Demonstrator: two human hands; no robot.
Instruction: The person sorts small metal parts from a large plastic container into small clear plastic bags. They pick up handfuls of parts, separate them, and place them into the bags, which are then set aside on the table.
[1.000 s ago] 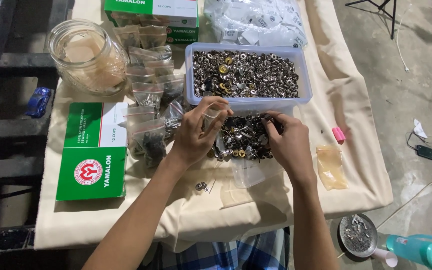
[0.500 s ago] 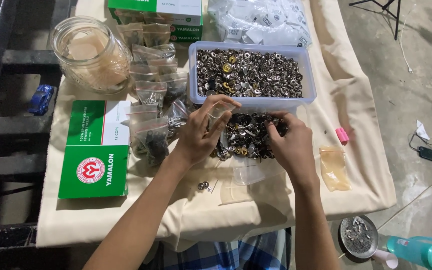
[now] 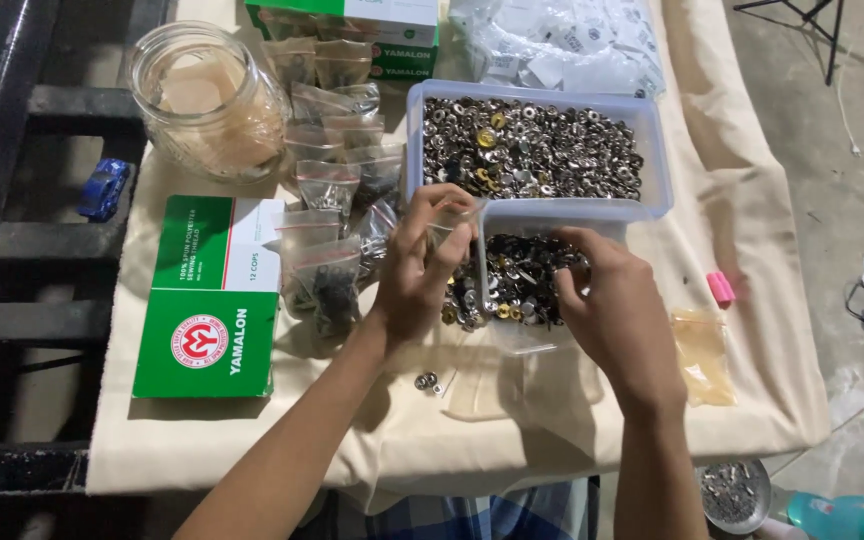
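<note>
My left hand [image 3: 422, 265] holds a small clear plastic bag [image 3: 450, 222] pinched open just above a small clear tray of mixed metal snap buttons [image 3: 512, 285]. My right hand [image 3: 612, 305] rests over the right side of that tray, fingers curled among the buttons; whether it holds one is hidden. Behind it stands a larger clear plastic bin [image 3: 657, 150] full of silver and brass buttons. A row of filled small bags [image 3: 327, 250] lies left of my left hand. Two loose buttons [image 3: 427, 381] lie on the cloth below it.
A glass jar [image 3: 207, 100] stands at the back left. A green and white box [image 3: 212, 300] lies left, with more boxes [image 3: 372, 25] and a pile of clear packets [image 3: 562, 40] behind. A pink object [image 3: 720, 288] and an amber bag [image 3: 702, 355] lie right. The cream cloth [image 3: 752, 400] covers the table.
The view has shifted slightly. My left hand has lifted the small bag a little toward the bin, while my right hand stays over the button tray.
</note>
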